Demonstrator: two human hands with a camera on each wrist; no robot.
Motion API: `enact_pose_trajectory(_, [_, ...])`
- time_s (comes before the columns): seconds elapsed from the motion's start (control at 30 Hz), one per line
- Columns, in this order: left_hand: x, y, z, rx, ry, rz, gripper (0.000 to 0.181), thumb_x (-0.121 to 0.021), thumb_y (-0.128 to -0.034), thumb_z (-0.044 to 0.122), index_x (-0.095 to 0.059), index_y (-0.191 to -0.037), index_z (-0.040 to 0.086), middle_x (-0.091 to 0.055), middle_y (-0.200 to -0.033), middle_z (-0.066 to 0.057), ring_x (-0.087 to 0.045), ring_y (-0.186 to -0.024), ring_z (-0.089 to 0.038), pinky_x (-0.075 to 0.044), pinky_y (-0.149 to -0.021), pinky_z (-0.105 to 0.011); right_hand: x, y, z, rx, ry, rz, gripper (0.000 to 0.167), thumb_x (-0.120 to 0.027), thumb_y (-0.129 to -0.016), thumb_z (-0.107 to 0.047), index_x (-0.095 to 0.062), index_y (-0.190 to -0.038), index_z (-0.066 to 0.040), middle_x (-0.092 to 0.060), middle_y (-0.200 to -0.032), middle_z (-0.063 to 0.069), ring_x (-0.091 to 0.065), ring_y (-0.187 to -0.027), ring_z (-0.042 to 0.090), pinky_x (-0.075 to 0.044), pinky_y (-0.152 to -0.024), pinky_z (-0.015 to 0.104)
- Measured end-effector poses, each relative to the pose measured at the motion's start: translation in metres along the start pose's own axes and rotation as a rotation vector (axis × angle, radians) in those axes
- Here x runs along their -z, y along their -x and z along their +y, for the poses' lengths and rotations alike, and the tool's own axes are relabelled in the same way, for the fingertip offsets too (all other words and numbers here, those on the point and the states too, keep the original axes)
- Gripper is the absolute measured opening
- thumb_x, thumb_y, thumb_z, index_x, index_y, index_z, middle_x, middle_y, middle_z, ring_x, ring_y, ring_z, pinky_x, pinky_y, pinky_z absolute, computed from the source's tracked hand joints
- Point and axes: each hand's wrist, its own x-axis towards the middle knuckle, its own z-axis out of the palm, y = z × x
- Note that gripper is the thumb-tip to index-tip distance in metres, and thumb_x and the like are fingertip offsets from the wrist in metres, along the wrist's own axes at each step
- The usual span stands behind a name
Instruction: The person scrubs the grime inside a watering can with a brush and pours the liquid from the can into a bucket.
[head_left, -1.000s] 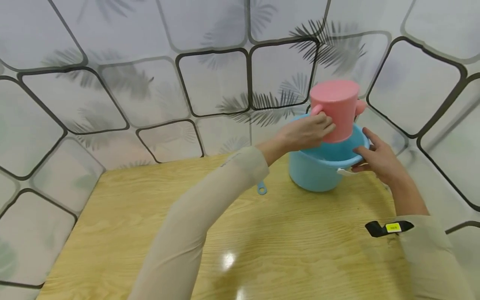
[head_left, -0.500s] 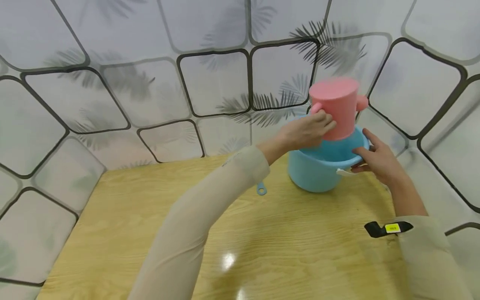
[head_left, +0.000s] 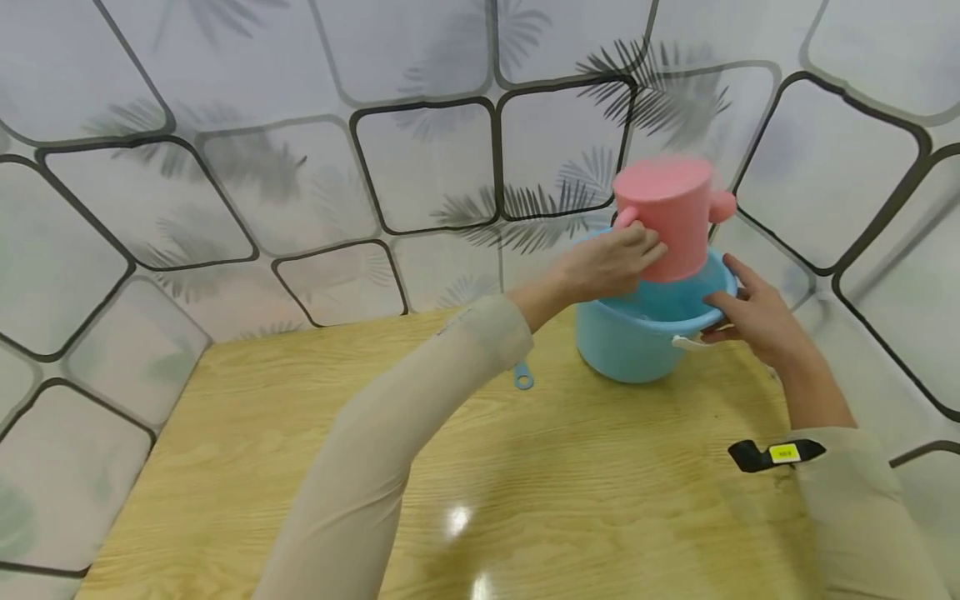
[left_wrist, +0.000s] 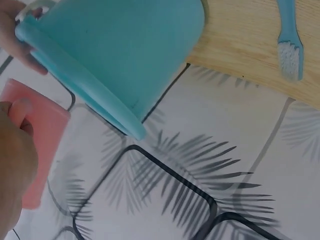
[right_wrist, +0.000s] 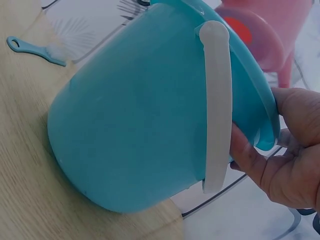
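Note:
A pink plastic watering can (head_left: 667,221) is held over the blue bucket (head_left: 626,350), its flat round face turned up and its stubby spout (head_left: 722,207) pointing right. My left hand (head_left: 611,258) grips the can by its handle, fingers curled round it. In the right wrist view an orange-red spot (right_wrist: 239,30) shows on the pink can. My right hand (head_left: 765,321) pinches the bucket's rim on the right, beside the white bail handle (right_wrist: 217,110). The bucket stands on the table; most of its inside is hidden behind the can and left hand.
A small blue brush (left_wrist: 290,30) with white bristles lies on the wooden table (head_left: 600,483), left of the bucket; the left arm partly covers it in the head view. Patterned wall covering (head_left: 420,167) rises behind the table and on the right side.
The watering can has shifted slightly left, and its spout has come up a little and shows more fully. The right hand keeps its hold on the bucket, which has barely moved.

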Motion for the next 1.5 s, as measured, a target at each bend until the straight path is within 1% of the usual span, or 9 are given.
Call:
enact_pose_trajectory(0.13, [0.002,0.001,0.002,0.01,0.021,0.014,0.048,-0.016,-0.0954,-0.014,-0.058,-0.093,0.01,-0.05,-0.1,-0.001,-0.046,-0.088,-0.018,-0.037,-0.086,-0.029,-0.002,0.0,0.002,0.029,0.015,0.016,0.076,-0.049,-0.105,-0.031,0.002,-0.16,-0.021,-0.044,-0.136,0.035,-0.07,-0.075,0.012,-0.062,-0.068,0.032])
enact_pose_trajectory(0.27, [0.003,0.0,0.003,-0.005,0.032,0.029,0.047,-0.015,-0.0958,-0.015,-0.053,-0.085,0.011,-0.044,-0.095,-0.003,-0.036,-0.081,-0.022,-0.026,-0.075,-0.033,-0.003,0.0,0.003,0.045,0.017,0.019,0.075,-0.048,-0.105,-0.031,0.001,-0.16,-0.022,-0.049,-0.13,0.027,-0.07,-0.075,0.013,-0.062,-0.068,0.032])
enact_pose_trajectory(0.4, [0.001,0.001,0.003,0.004,0.038,0.007,0.05,-0.014,-0.0946,-0.017,-0.053,-0.083,0.011,-0.042,-0.093,-0.004,-0.033,-0.08,-0.023,-0.018,-0.075,-0.037,-0.003,-0.001,0.004,0.043,0.015,0.02,0.076,-0.049,-0.105,-0.03,0.002,-0.16,-0.02,-0.053,-0.125,0.018,-0.07,-0.075,0.012,-0.062,-0.069,0.032])
enact_pose_trajectory(0.5, [0.001,0.003,0.005,0.017,0.059,0.034,0.052,-0.012,-0.0952,-0.017,-0.054,-0.083,0.013,-0.045,-0.093,-0.002,-0.033,-0.079,-0.021,-0.018,-0.074,-0.035,-0.002,-0.001,0.004,0.038,0.017,0.021,0.077,-0.049,-0.105,-0.031,0.004,-0.16,-0.02,-0.052,-0.129,0.022,-0.069,-0.075,0.011,-0.061,-0.069,0.031])
enact_pose_trajectory(0.77, [0.0,0.009,0.006,0.173,0.114,0.089,0.054,-0.015,-0.0994,-0.01,-0.062,-0.088,0.014,-0.054,-0.091,0.0,-0.045,-0.075,-0.017,-0.038,-0.073,-0.027,0.0,-0.002,0.002,0.006,-0.017,0.008,0.08,-0.048,-0.105,-0.025,0.011,-0.158,-0.019,-0.03,-0.147,0.038,-0.068,-0.075,0.007,-0.061,-0.07,0.029])
enact_pose_trajectory(0.93, [-0.002,0.013,0.006,0.241,0.187,0.067,0.05,-0.016,-0.1008,-0.006,-0.056,-0.083,0.018,-0.053,-0.083,0.002,-0.034,-0.068,-0.017,-0.036,-0.068,-0.026,0.0,-0.002,0.001,-0.01,-0.012,0.009,0.081,-0.049,-0.104,-0.023,0.011,-0.158,-0.02,-0.023,-0.151,0.041,-0.068,-0.075,0.007,-0.061,-0.07,0.03])
enact_pose_trajectory(1.13, [-0.005,0.018,0.008,0.31,0.258,0.092,0.045,-0.019,-0.1029,-0.001,-0.053,-0.082,0.018,-0.055,-0.082,0.001,-0.044,-0.066,-0.015,-0.038,-0.064,-0.026,0.0,-0.003,0.001,-0.016,-0.001,0.01,0.081,-0.049,-0.104,-0.022,0.011,-0.158,-0.019,-0.021,-0.151,0.041,-0.068,-0.075,0.007,-0.061,-0.071,0.031])
enact_pose_trajectory(1.33, [-0.006,0.018,0.009,0.403,0.263,0.09,0.049,-0.02,-0.0995,-0.005,-0.061,-0.086,0.019,-0.054,-0.094,0.0,-0.047,-0.063,-0.014,-0.034,-0.057,-0.023,0.0,-0.004,0.001,-0.031,0.007,0.008,0.082,-0.049,-0.104,-0.023,0.012,-0.158,-0.02,-0.019,-0.152,0.041,-0.068,-0.076,0.007,-0.061,-0.071,0.03])
enact_pose_trajectory(1.5, [-0.005,0.018,0.009,0.388,0.272,0.046,0.053,-0.019,-0.0954,-0.009,-0.067,-0.101,0.013,-0.054,-0.121,-0.01,-0.043,-0.06,-0.014,-0.03,-0.052,-0.022,-0.001,-0.004,0.001,-0.038,0.014,0.009,0.082,-0.05,-0.103,-0.023,0.012,-0.158,-0.02,-0.019,-0.152,0.042,-0.068,-0.076,0.007,-0.061,-0.07,0.03])
